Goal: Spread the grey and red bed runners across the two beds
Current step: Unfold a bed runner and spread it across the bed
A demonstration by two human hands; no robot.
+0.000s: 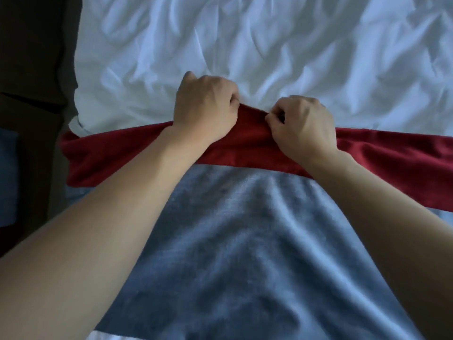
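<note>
A bed runner with a red band point(247, 146) and a grey panel point(232, 236) lies across a bed covered by a wrinkled white duvet point(245, 50). The red band runs left to right across the bed; the grey panel falls toward me between my forearms. My left hand point(204, 107) grips the red band's far edge with curled fingers. My right hand point(302, 125) pinches the same edge just to the right, and the cloth is bunched up between the two hands.
The bed's left edge point(73, 123) borders a dark floor or furniture point(31, 69). A blue object point(8, 177) shows at the far left. White sheet peeks out at the bottom left point(103, 336) and at the right point(445, 217).
</note>
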